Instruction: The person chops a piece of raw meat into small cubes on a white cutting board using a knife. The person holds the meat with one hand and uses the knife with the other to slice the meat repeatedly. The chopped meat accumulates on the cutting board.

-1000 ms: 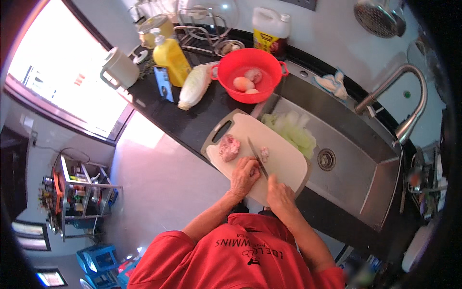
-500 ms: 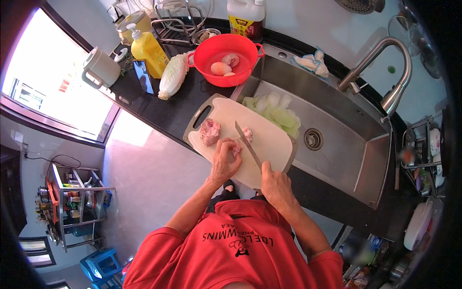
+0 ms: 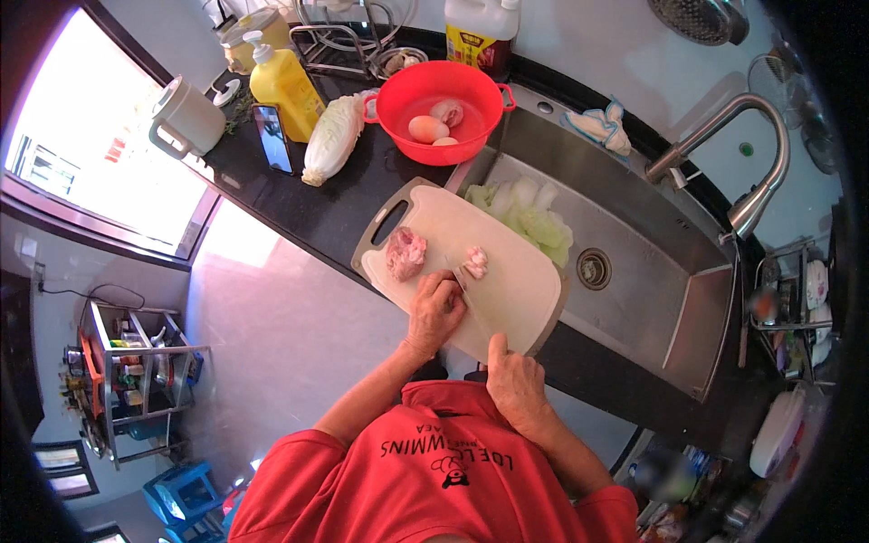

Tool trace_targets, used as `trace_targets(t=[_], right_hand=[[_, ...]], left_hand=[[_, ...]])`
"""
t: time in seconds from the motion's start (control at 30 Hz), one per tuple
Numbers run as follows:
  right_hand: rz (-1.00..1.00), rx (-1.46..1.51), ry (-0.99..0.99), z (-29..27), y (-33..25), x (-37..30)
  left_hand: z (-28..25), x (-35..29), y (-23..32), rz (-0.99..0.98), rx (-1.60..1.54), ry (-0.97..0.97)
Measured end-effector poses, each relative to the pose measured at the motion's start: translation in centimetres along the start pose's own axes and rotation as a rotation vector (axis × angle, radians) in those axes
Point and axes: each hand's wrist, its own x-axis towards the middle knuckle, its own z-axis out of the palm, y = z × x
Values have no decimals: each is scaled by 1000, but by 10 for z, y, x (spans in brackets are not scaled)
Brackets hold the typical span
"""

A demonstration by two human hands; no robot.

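The cutting board [image 3: 529, 299] lies across the counter [image 3: 317, 208] at its front edge, its far side over the rim of the sink [image 3: 643, 312]. The right hand [image 3: 519, 385] is closed around the handle of the knife [image 3: 477, 305]; the blade is seen nearly edge-on. The left hand [image 3: 436, 315] rests at the board's near edge, fingers curled beside the blade; whether the fingertips hold anything cannot be determined. The large meat piece [image 3: 405, 254] sits near the board's slotted end, and the small meat pieces [image 3: 475, 261] lie just beyond the blade tip. Pale green leaves [image 3: 525, 222] occupy the sink's left end, next to the board. The red bowl [image 3: 425, 151], containing an egg [image 3: 428, 128] among other items, stands beyond the board at the sink's left edge. Toward the counter's left end stand a cabbage [image 3: 333, 140], a phone [image 3: 274, 140], a yellow pump bottle [image 3: 285, 90] and a white pitcher [image 3: 187, 119]. Markings: the jug [image 3: 480, 41] at the counter's rear edge carries a yellow label with dark print; the red shirt [image 3: 389, 484] bears black lettering and a small figure, inverted in this view
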Motion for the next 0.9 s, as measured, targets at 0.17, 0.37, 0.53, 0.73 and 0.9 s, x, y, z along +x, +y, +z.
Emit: trace_targets(t=[0.17,0.37,0.53,0.73,0.9], right_hand=[[35,30,2,8,-7,4],[52,216,-69,6,-2,44],[-10,221,29,12,-8,92],[99,160,-115,16,5,39],[-63,201,37,12,-6,84]], left_hand=[[-2,1,0,-52,-18,-45],[-3,-3,-7,-65,-82,-52],[-7,1,-6,-45,-36,-60],[-2,-3,-9,-64,-41,-6],[3,-4,-9,-25,-2,20]])
